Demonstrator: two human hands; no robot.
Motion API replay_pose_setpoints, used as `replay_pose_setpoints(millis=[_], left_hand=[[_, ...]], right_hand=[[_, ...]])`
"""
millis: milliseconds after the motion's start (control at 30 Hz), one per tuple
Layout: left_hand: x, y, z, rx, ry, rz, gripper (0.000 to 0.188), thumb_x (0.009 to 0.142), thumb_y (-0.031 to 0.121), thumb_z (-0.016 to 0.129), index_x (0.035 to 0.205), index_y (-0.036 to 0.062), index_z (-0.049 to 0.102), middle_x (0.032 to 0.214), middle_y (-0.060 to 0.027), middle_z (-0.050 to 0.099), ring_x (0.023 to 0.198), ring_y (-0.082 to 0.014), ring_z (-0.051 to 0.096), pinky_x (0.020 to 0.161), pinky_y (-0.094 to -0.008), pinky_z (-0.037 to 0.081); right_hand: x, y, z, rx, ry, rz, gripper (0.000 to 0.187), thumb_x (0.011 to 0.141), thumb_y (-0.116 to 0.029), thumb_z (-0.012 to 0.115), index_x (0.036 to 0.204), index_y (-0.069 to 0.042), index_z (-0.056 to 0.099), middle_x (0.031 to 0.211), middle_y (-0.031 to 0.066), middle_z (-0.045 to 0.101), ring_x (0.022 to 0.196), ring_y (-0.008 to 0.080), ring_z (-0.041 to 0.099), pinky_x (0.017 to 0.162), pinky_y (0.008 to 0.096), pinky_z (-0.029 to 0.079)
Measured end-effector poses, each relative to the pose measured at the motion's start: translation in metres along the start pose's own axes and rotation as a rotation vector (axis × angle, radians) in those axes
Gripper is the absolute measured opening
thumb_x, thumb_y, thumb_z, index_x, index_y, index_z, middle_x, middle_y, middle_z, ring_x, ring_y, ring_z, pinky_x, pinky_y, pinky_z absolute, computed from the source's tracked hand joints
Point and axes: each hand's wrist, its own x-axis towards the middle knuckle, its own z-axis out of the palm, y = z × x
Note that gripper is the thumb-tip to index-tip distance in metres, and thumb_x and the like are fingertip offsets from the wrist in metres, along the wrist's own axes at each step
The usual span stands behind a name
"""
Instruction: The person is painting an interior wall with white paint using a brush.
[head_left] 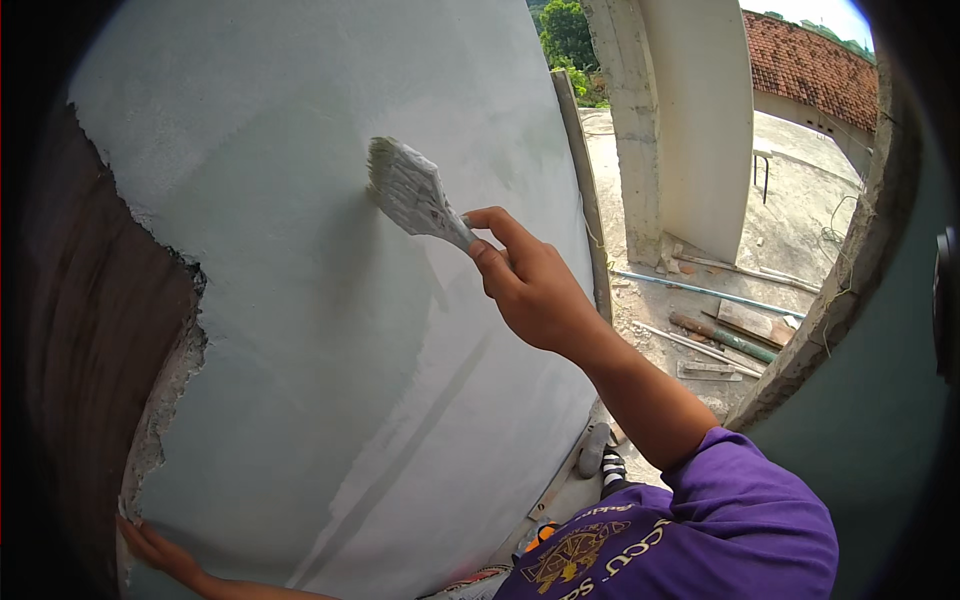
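The right grip pinches the brush; the broken wall edge could crumble if the left grip (spread, seemingly empty) pushes hard.

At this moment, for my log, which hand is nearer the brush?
Right. The right hand grips the brush by its handle; the left hand is lower left, at the jagged wall edge.

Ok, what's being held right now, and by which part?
The right hand grips the brush by its handle; the left hand touches the broken wall edge, with no object visible in it.
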Motion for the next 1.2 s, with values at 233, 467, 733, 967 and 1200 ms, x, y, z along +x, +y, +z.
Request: replay_pose_setpoints(millis=[233, 467, 733, 967, 1200], left_hand=[[-0.002, -0.002, -0.001, 0.054, -0.014, 0.01, 0.045, 0.102, 0.021, 0.039, 0.137, -0.0059, 0.044, 0.139, -0.0254, 0.045, 0.127, -0.0387, 0.045, 0.106, -0.0422, 0.034], [0.001, 0.007, -0.002, 0.071, 0.012, 0.016, 0.044, 0.102, 0.022, 0.039, 0.137, -0.0044, 0.045, 0.139, -0.0244, 0.046, 0.126, -0.0382, 0.045, 0.105, -0.0426, 0.034], [0.0, 0.008, -0.003, 0.084, 0.017, 0.028, 0.045, 0.102, 0.022, 0.038, 0.138, -0.004, 0.044, 0.139, -0.0246, 0.046, 0.126, -0.0383, 0.045, 0.104, -0.0425, 0.034], [-0.001, 0.003, -0.002, 0.044, 0.012, 0.016, 0.044, 0.101, 0.021, 0.041, 0.136, -0.0058, 0.046, 0.137, -0.0252, 0.048, 0.124, -0.0385, 0.048, 0.103, -0.0419, 0.037], [0.0, -0.002, 0.0, 0.012, 0.009, 0.0, 0.043, 0.102, 0.022, 0.041, 0.135, -0.0048, 0.047, 0.137, -0.0251, 0.048, 0.124, -0.0394, 0.047, 0.104, -0.043, 0.036]], right_hand=[[-0.024, 0.013, 0.006, -0.163, -0.043, 0.171, 0.026, 0.1, -0.021, 0.041, 0.122, -0.009, 0.048, 0.053, 0.0086, 0.045, 0.047, 0.0191, 0.042, 0.051, 0.0369, 0.034], [-0.016, 0.014, -0.008, -0.026, 0.004, 0.077, 0.027, 0.099, -0.023, 0.043, 0.119, -0.007, 0.049, 0.052, 0.0106, 0.047, 0.046, 0.0238, 0.044, 0.052, 0.0402, 0.036], [-0.016, 0.009, 0.003, -0.156, -0.052, 0.118, 0.026, 0.098, -0.022, 0.044, 0.119, -0.008, 0.049, 0.051, 0.0118, 0.048, 0.047, 0.0267, 0.048, 0.051, 0.041, 0.036], [-0.027, 0.006, -0.008, -0.206, -0.027, -0.008, 0.027, 0.095, -0.018, 0.05, 0.12, -0.01, 0.049, 0.054, 0.0133, 0.051, 0.05, 0.029, 0.053, 0.053, 0.0443, 0.038], [-0.025, 0.022, 0.027, -0.473, -0.002, -0.171, 0.035, 0.092, -0.014, 0.055, 0.126, -0.016, 0.049, 0.065, 0.015, 0.06, 0.061, 0.0349, 0.061, 0.058, 0.0442, 0.047]])
